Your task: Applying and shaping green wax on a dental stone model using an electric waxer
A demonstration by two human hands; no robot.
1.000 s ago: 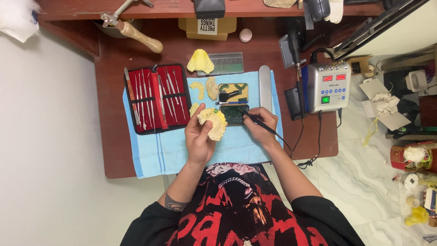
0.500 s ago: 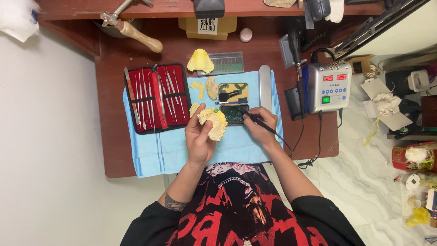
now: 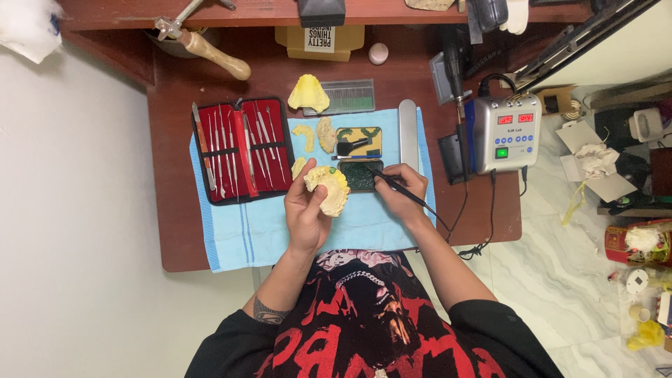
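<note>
Blue cloth [image 3: 238, 231] on desk — left hand [image 3: 308, 210] grips yellow cast [image 3: 330, 189] (fingers wrapped); right hand [image 3: 400, 189] pinches corded pen [image 3: 392, 183].

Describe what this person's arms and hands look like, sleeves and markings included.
Both hands, left hand and right hand, are bare, without gloves. Black sleeves are pushed up near the elbows, leaving the forearms uncovered. A dark band tattoo circles the left forearm. No rings or watch can be made out.

Both forearms reach toward 12 o'clock. The left hand [image 3: 306, 210] curls its grip shut, thumb toward 1 o'clock; the right hand [image 3: 400, 187] pinches closed, pointing toward 10 o'clock.
</note>
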